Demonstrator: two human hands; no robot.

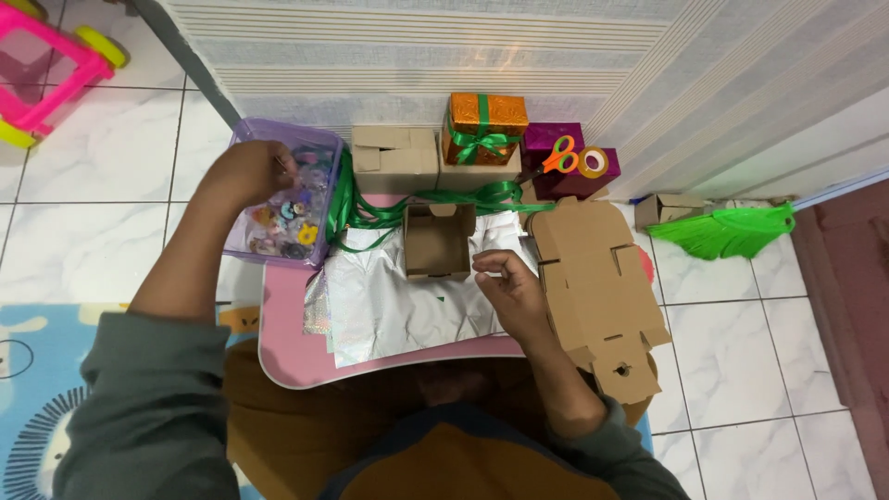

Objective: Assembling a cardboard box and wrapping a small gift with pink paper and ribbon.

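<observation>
Picking step: left hand [248,171] reached into purple trinket tub [278,194], fingers pinching something small; right hand [507,282] loosely curled, empty, beside open cardboard box [437,243].

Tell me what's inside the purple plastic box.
The purple box holds small colourful trinkets, one yellow, some round. The left hand reaches in and covers the back part, so what lies under it cannot be seen.

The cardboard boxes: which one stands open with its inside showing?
The small brown box on the silver paper, beside the right hand. The box by the wall is closed; the one on the right lies unfolded flat.
</observation>
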